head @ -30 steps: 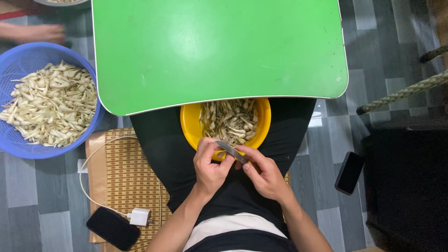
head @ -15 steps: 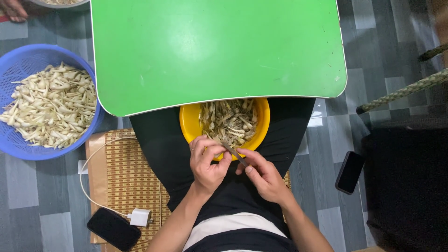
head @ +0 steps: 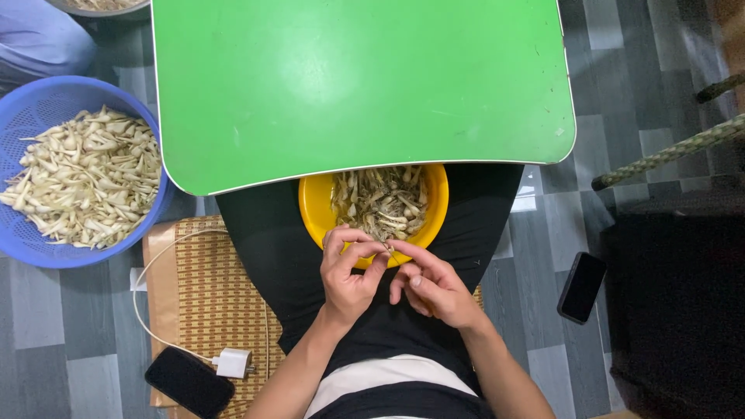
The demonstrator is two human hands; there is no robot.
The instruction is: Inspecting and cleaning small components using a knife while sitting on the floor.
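The green tabletop [head: 365,85] fills the upper middle of my view, bare across its whole surface, and its near rounded edge hangs over the far half of the yellow bowl [head: 318,213] in my lap. That leaves my hands only the strip between the tabletop edge and my body to work in. To my left on the grey floor sits the blue basket [head: 46,109], heaped with pale stalks [head: 89,178]; its left side runs out of view. Below it lies a woven mat [head: 209,299], partly under my leg, with a white cable [head: 151,330] looping to a white charger plug [head: 233,361] and a dark phone [head: 188,382] just beside it. A second dark phone [head: 582,287] lies on the floor to my right, near a dark bulk I cannot make out. A rope [head: 667,151] slants across the upper right.

The bowl holds a tangle of brownish stalks and roots [head: 380,202], its far part hidden beneath the tabletop. My left hand [head: 349,271] and right hand [head: 434,287] meet at the bowl's near rim. The fingers [head: 358,247] of both hands curl inward and their tips pinch a small stalk piece [head: 387,247] between them, right over the rim; it is too small to see clearly. In the top left corner a pale sleeve [head: 39,39] of another person is cut off.
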